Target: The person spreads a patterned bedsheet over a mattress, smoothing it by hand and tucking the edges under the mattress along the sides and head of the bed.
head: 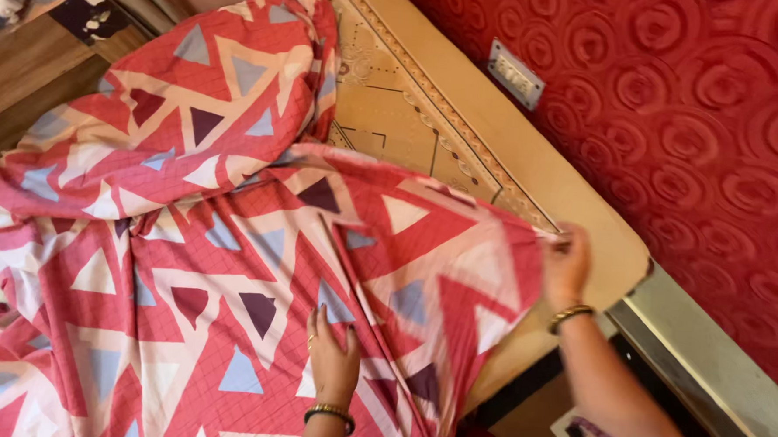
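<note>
A large red bedsheet (231, 238) with pink, grey and dark triangles lies crumpled over a bed. My left hand (332, 351), with a bangle at the wrist, rests flat on the sheet with its fingers pressed into the cloth. My right hand (567, 268), also with a bangle, pinches the sheet's corner and holds it out against the beige headboard (463, 117).
The carved beige headboard runs diagonally from top centre to the right. Behind it is a red wall with a swirl pattern (691, 109) and a white switch plate (515, 74). A wooden surface (28, 63) shows at the top left.
</note>
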